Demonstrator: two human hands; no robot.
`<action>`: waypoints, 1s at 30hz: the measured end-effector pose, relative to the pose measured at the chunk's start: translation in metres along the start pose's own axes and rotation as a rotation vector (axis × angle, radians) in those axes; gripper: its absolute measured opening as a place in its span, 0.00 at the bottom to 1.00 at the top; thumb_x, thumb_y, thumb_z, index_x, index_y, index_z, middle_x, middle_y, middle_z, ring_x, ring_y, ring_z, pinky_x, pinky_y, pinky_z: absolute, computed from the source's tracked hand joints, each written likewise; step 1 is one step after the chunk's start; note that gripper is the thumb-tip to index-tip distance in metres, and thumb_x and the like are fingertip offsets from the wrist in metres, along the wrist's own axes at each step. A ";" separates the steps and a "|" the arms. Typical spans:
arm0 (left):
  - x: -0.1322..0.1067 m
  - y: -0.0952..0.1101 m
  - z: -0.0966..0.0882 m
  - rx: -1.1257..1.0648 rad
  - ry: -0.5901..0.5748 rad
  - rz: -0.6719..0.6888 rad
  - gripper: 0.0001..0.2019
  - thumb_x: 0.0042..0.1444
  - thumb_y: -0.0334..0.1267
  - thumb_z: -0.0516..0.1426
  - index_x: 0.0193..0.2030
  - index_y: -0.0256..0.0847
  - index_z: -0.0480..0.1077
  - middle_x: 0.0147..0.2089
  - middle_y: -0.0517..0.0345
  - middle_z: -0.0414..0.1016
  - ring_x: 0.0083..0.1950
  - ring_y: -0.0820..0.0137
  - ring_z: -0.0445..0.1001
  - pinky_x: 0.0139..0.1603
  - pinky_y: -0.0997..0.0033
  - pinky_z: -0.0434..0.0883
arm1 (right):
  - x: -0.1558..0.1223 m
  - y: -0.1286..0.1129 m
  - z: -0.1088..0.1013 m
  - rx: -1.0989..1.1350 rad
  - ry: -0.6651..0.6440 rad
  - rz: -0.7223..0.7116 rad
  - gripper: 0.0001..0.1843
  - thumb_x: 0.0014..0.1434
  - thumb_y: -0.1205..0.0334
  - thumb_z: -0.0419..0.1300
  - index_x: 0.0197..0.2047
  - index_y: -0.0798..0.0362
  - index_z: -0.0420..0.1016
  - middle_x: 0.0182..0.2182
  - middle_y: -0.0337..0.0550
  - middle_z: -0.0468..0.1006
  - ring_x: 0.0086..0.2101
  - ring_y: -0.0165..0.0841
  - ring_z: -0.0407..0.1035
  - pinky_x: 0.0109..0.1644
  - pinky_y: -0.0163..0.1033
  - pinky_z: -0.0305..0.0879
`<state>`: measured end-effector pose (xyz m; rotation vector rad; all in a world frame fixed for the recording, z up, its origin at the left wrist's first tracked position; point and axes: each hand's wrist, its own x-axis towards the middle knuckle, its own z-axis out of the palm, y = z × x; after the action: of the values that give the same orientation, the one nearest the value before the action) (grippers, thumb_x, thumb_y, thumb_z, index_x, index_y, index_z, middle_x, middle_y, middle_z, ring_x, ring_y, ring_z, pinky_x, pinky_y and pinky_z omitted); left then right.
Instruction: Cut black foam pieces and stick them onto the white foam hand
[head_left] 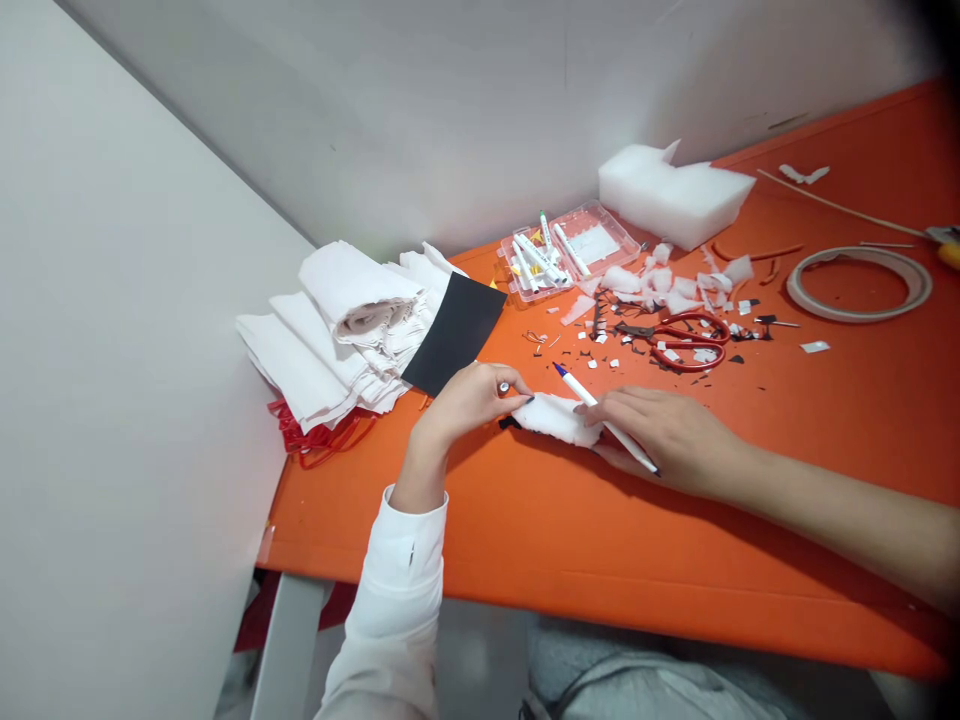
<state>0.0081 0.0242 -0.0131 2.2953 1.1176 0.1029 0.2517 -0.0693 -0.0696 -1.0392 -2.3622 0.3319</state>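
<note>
A small white foam piece point(553, 416) with ragged edges is held just above the orange table, between my two hands. My left hand point(474, 397) pinches its left end. A small round dark-rimmed thing point(504, 387) shows between those fingers, perhaps a pen cap. Black material point(510, 424) peeks out beneath the foam's left end. My right hand point(660, 432) grips the right end of the foam and also holds a white marker point(619, 434), its uncapped blue tip pointing up and left, away from the foam. The right fingertips are partly hidden.
Red-handled scissors point(694, 342) lie among foam and black scraps beyond my hands. Behind are a clear case of markers point(534, 265), a large foam block point(667, 195) and a tape roll point(796, 300). Stacked white paper point(330, 350) and a black sheet point(456, 330) lie left on the orange table point(570, 530).
</note>
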 end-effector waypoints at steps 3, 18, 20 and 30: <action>0.001 -0.001 0.003 0.012 0.037 0.018 0.07 0.55 0.37 0.56 0.35 0.42 0.76 0.36 0.60 0.79 0.33 0.72 0.73 0.36 0.73 0.64 | 0.000 0.000 -0.001 0.000 0.002 0.002 0.07 0.62 0.64 0.54 0.44 0.53 0.68 0.37 0.47 0.78 0.36 0.37 0.72 0.36 0.39 0.66; 0.015 -0.001 0.015 0.021 0.250 -0.144 0.15 0.62 0.42 0.50 0.48 0.46 0.75 0.45 0.56 0.79 0.44 0.66 0.75 0.45 0.72 0.66 | 0.002 0.000 0.000 -0.003 -0.028 0.015 0.07 0.63 0.63 0.52 0.44 0.52 0.67 0.40 0.47 0.78 0.38 0.38 0.71 0.37 0.39 0.64; 0.011 0.005 0.017 -0.043 0.118 -0.051 0.15 0.61 0.42 0.50 0.42 0.43 0.78 0.46 0.57 0.79 0.45 0.66 0.75 0.46 0.73 0.66 | 0.001 0.001 0.000 0.000 -0.031 -0.005 0.07 0.62 0.63 0.53 0.44 0.52 0.67 0.39 0.47 0.77 0.37 0.38 0.70 0.38 0.39 0.64; 0.010 0.003 0.023 -0.170 -0.010 -0.047 0.11 0.55 0.35 0.53 0.39 0.40 0.77 0.42 0.57 0.79 0.42 0.68 0.74 0.42 0.74 0.66 | -0.001 0.002 0.002 -0.028 -0.026 -0.061 0.06 0.61 0.66 0.54 0.43 0.52 0.67 0.37 0.45 0.75 0.37 0.38 0.67 0.38 0.40 0.60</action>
<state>0.0241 0.0198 -0.0323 2.1164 1.1130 0.1620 0.2522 -0.0682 -0.0726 -0.9787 -2.4225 0.2920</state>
